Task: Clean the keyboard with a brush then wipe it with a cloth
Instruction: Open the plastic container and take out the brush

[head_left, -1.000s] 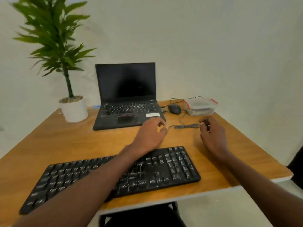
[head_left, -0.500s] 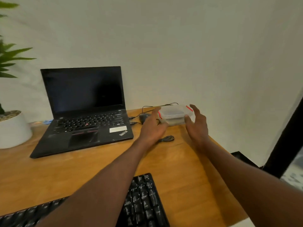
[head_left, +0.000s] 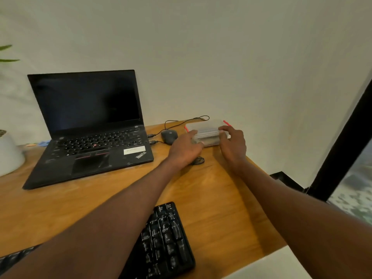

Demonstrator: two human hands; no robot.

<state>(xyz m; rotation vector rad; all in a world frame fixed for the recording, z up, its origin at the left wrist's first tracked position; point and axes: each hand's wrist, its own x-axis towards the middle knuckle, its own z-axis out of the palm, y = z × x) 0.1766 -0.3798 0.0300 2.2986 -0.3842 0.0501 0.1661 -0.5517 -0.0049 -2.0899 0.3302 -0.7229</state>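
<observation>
I have both hands on the clear plastic box (head_left: 207, 131) with red clips at the far right of the tabletop (head_left: 211, 194); my left hand (head_left: 186, 149) curls its fingers against the box's left end and my right hand (head_left: 233, 143) wraps its fingers over the right end, so I judge I am holding it from both sides to lift it or open it, likely because the cleaning tools are inside, though its contents are too blurred to tell; the keyboard (head_left: 165, 244) lies near me at the bottom edge, partly under my left forearm, untouched; a mouse (head_left: 169, 136) sits just left of the box, beside the open laptop (head_left: 88, 125).
</observation>
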